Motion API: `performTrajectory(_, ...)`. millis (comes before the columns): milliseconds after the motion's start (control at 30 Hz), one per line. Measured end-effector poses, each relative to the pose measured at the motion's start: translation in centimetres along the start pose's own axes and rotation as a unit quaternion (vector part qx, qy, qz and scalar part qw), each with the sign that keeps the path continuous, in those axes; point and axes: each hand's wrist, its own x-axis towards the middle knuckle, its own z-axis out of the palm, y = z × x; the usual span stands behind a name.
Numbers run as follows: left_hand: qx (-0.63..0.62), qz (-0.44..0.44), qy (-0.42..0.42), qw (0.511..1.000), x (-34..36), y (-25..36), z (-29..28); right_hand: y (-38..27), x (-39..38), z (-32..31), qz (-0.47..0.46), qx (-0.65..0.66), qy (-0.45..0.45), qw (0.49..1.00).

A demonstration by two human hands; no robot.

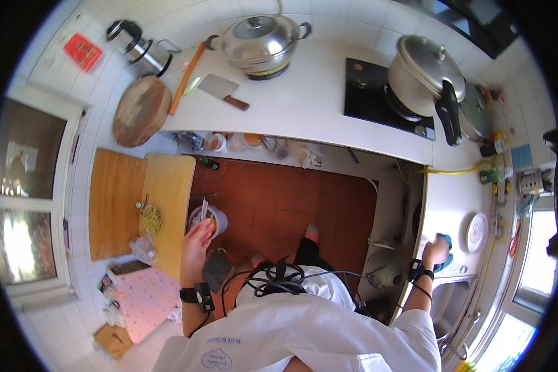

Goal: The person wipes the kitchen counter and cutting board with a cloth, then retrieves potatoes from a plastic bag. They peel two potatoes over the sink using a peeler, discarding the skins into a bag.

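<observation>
The left hand point(196, 243) has its grip closed round a small orange piece point(212, 227) and a knife point(204, 208) whose blade stands up just above the fingers, both held over a pale round bowl point(219, 218) beside the wooden table point(167, 186). The right hand point(435, 251) has its grip curled down on a teal cloth point(445, 255) lying on the white table point(446, 204) near the sink point(449, 297), a round plate point(477, 231) just beyond it

Home kitchen: white counter point(304, 118) at 12 o'clock with lidded pot point(260, 40), cleaver point(222, 90); pressure cooker point(425, 74) on black hob point(369, 93) at 1 o'clock; sink point(449, 304) at 4 o'clock.
</observation>
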Motion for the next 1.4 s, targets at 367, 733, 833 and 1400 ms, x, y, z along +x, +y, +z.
performTrajectory(367,0.082,0.048,0.057,0.994,-3.7,-12.3,-18.3,-13.3,-8.2,-7.7,-0.124,0.296,-0.098,0.942)
performTrajectory(733,0.031,-0.243,0.206,0.947,-11.2,-49.9,-38.5,-16.9,-20.0,-10.3,-0.148,0.173,-0.244,0.943)
performTrajectory(833,-0.422,-0.309,0.220,0.823,-18.3,-55.5,-37.4,-15.6,-20.5,-9.8,-0.281,-0.017,-0.143,0.949)
performTrajectory(1400,0.308,-0.049,0.234,0.921,-6.6,-56.4,-40.3,-21.7,-22.5,-5.8,-0.382,-0.113,-0.164,0.902)
